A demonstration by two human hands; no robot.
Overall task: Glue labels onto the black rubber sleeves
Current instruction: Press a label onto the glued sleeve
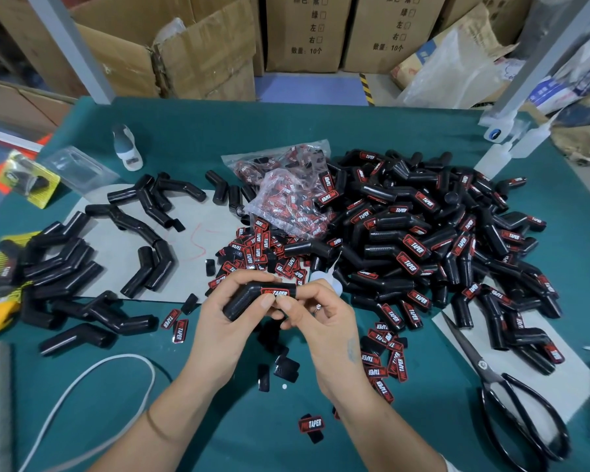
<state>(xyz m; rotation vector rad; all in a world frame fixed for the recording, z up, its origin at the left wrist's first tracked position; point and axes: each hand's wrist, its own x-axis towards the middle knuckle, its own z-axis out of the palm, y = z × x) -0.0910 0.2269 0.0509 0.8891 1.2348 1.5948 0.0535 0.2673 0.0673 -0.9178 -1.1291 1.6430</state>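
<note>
the left hand [234, 313] curls around a bent black rubber sleeve [252, 299] held above the green cloth table [423, 403], while the right hand [317, 316] pinches its end, fingertips beside the glossy red-and-black rectangular label [275, 293] on top. a heap of labelled sleeves [433, 243] lies right.

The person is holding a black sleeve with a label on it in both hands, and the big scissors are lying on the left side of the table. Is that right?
Almost. Both hands, left hand and right hand, do hold the black sleeve with its label. But the scissors lie on the right side of the table, not the left. The head view shows it.
</note>
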